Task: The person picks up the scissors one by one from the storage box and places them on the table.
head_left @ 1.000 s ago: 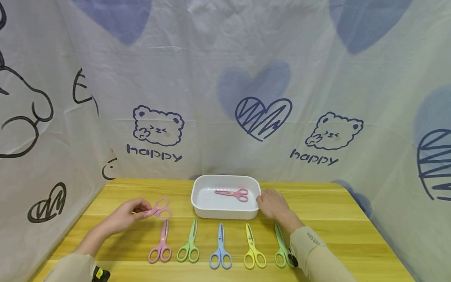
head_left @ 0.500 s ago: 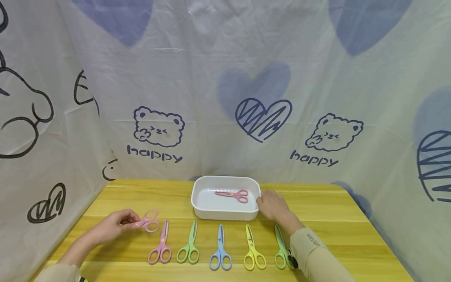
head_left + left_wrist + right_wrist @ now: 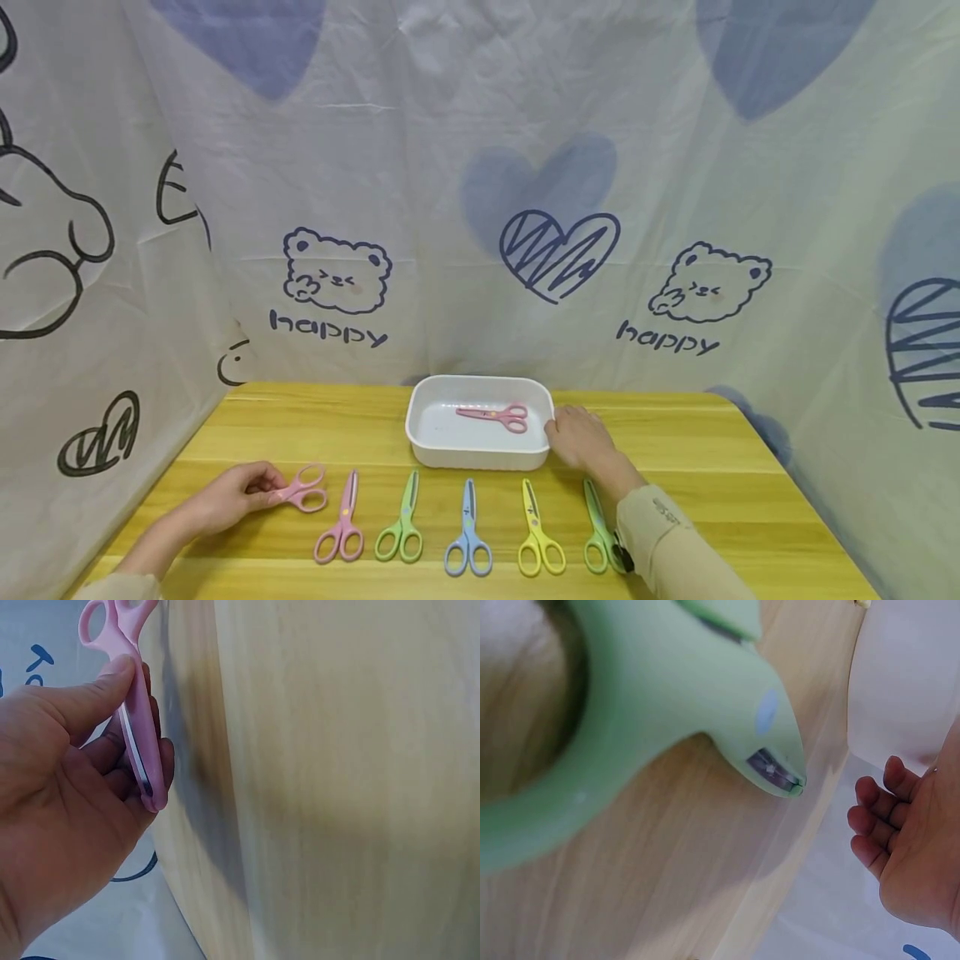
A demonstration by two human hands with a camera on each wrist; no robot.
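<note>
My left hand (image 3: pixel 228 497) holds pink scissors (image 3: pixel 302 490) by the blades, handle loops pointing away. In the left wrist view the thumb presses the scissors (image 3: pixel 135 712) against the fingers, blades together. My right hand (image 3: pixel 581 437) grips the right edge of a white plastic tray (image 3: pixel 480 457); in the right wrist view several fingers curl beside its wall (image 3: pixel 900 682), the thumb mostly hidden. Another pink pair of scissors (image 3: pixel 491 414) lies inside the tray.
Before the tray stand scissors in a row: pink (image 3: pixel 342 521), green (image 3: pixel 405 521), blue (image 3: pixel 468 533), yellow (image 3: pixel 535 533) and green (image 3: pixel 597 533), the last partly under the right sleeve. A patterned cloth (image 3: pixel 450 192) hangs behind the wooden table (image 3: pixel 712 467).
My left hand has drawn the pink scissors left and toward me, to the left of the row. The right hand stays at the tray's edge.
</note>
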